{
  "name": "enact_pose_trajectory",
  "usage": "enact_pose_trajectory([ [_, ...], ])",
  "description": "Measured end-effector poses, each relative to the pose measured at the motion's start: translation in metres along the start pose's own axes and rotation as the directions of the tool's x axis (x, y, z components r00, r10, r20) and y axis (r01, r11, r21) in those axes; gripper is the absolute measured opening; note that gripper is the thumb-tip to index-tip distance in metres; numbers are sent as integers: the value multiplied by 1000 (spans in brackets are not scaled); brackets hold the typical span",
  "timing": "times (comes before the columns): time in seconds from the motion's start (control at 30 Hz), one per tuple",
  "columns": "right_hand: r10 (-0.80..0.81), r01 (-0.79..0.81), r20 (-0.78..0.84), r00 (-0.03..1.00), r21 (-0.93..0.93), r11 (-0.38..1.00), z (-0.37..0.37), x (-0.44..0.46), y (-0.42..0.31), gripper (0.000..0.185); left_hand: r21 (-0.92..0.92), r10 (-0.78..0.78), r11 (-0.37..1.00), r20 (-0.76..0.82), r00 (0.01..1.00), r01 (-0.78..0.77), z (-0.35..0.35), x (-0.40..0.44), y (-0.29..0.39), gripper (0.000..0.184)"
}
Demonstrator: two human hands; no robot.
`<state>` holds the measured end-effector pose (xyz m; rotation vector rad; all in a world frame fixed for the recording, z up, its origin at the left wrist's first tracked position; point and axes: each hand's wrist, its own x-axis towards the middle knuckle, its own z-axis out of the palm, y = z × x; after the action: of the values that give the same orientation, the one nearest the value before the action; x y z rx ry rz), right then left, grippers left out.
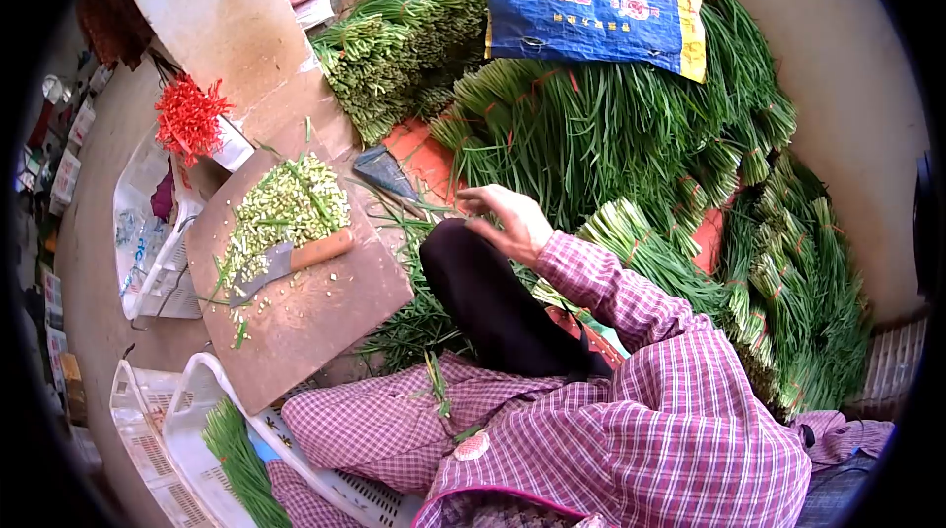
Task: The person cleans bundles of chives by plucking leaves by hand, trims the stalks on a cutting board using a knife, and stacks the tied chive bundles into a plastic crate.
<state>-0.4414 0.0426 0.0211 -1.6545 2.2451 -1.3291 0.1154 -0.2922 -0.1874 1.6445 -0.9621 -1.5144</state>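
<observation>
Brown board (335, 316): knife (296, 257) on it, well apart from right grip (507, 220).

The setting is a vegetable preparation and bundling area, possibly attached to a market or shop. Indicators: stacked bundles of long green stalks (611, 124) secured with red ties; a hanging bunch of red ties (190, 118); a cutting board (340, 319) bearing a cleaver (286, 262) and chopped stalks (296, 203); white plastic baskets (163, 272).

Bright soft daylight, fisheye-curved edges, black corners
</observation>
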Motion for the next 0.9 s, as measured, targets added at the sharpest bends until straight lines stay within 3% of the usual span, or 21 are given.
enact_pose_trajectory([
  [0.03,165,-165,-6,986,36,986,-5,-8,30,43,-110,34,994,134,990,-19,6,4,3,53],
  [0.07,326,-325,-2,945,75,943,-2,-15,64,42,25,78,996,86,993,-80,13,-12,19,51],
  [0.13,432,-432,15,902,40,901,23,-23,146,45,310,164,938,-11,986,-153,31,-48,55,49],
  [0.2,510,-510,13,860,6,860,58,-11,211,55,520,378,785,29,925,-337,9,-46,61,51],
  [0.27,540,-535,-5,842,-141,833,93,16,263,63,628,442,716,-72,894,-304,45,-100,85,54],
  [0.33,642,-626,30,766,-192,756,124,53,309,80,391,323,891,-183,928,-233,67,-135,88,58],
  [0.43,779,-749,-20,627,-289,595,142,111,347,98,462,355,864,-275,894,-201,56,-156,72,55],
  [0.5,839,-790,-50,542,-372,488,151,131,378,103,515,357,843,-321,877,-154,45,-163,61,53],
  [0.6,862,-783,-52,504,-449,430,174,135,426,112,591,347,803,-361,866,-75,26,-168,49,51],
  [0.7,940,-800,12,341,-521,297,185,133,453,123,641,342,767,-378,860,-24,7,-170,40,48],
  [0.83,914,-807,-57,402,-492,325,194,118,474,124,726,383,687,-317,868,-38,-30,-169,32,46],
  [0.87,911,-823,-22,412,-438,362,186,119,467,121,783,427,616,-242,871,-84,-52,-166,30,46],
  [0.9,905,-835,11,425,-381,397,177,120,457,118,889,508,420,-66,859,-181,-79,-156,28,45],
])
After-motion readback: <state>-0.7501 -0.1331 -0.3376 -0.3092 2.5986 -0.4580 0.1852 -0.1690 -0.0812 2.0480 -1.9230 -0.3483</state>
